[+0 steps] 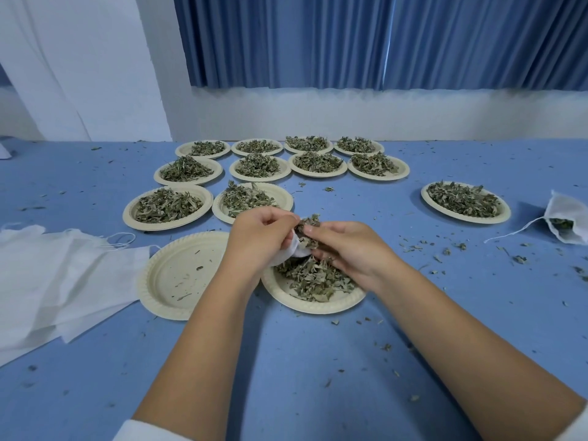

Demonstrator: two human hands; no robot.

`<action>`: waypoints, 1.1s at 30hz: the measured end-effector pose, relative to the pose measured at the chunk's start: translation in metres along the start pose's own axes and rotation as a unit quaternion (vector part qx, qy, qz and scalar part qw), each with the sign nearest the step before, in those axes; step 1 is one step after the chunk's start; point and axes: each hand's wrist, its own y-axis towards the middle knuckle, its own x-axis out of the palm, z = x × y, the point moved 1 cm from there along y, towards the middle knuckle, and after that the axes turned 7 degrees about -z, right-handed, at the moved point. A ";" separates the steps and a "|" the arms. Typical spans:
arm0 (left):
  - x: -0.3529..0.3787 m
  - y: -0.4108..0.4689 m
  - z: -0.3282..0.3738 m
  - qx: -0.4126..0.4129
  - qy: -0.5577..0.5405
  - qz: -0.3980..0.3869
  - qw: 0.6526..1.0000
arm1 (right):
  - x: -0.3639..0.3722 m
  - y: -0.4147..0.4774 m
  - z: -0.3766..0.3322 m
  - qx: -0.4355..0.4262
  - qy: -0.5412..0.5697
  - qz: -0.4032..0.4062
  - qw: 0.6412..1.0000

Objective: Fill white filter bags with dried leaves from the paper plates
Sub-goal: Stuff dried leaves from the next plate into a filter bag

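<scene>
Two hands: both at work, meeting just above the near plate (318,308).
Left hand (257,240): fingers curled round a white filter bag (291,251), bunching it and turning its mouth toward the other hand.
Right hand (346,249): fingertips pinched on a tuft of dried leaves (307,225), right at the bag's mouth. This looks like a stuffing stroke.
Bag in hand: it sits between the two hands, mostly hidden behind the left palm; how full it is cannot be told.
Plate below: it lies directly under the hands, with a fair heap (313,278) on it, so this portion looks only partly bagged.
Empty plate (178,275): just beside the near plate on the left, rims touching or nearly so. Only crumbs remain, so one portion seems finished.
Filled bag (569,211): at the table's far right, well apart from the right hand. Green shows at its mouth and its drawstring (515,232) trails toward the middle.
Spare bags (63,281): a flat white stack at the left, well apart from the left hand.
Waiting plates (165,226): ten heaped ones in rows beyond the hands, untouched by the look of them.
Lone plate (466,220): also heaped, off to the right, near the filled bag.
Progress: early days, with most of the leaves not yet bagged.
Table (286,377): blue, with leaf crumbs scattered all over it.
</scene>
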 end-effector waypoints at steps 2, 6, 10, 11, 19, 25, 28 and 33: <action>0.002 0.000 0.001 0.022 0.042 0.002 0.999 | -0.001 0.000 0.001 -0.006 -0.030 0.039 0.999; 0.007 -0.004 0.004 0.057 0.092 -0.019 0.994 | -0.001 0.000 0.003 -0.040 -0.127 0.107 0.985; 0.009 -0.005 0.002 0.066 0.114 -0.001 0.991 | 0.003 -0.003 0.002 -0.063 -0.148 0.113 0.980; 0.007 -0.004 0.001 0.065 0.111 0.014 0.992 | 0.004 -0.004 -0.001 -0.063 -0.127 0.101 0.985; 0.000 0.000 -0.003 0.053 0.093 0.060 0.992 | 0.000 -0.010 -0.013 -0.108 -0.137 0.094 0.980; 0.000 0.000 -0.001 0.055 0.082 0.058 0.993 | 0.004 -0.011 -0.008 -0.170 -0.218 0.073 0.958; 0.003 -0.002 0.001 0.062 0.072 0.031 0.995 | 0.006 -0.011 -0.006 -0.170 -0.184 0.068 0.966; 0.004 -0.004 0.003 0.065 0.055 0.010 0.996 | 0.002 -0.009 -0.010 -0.044 -0.001 0.053 0.998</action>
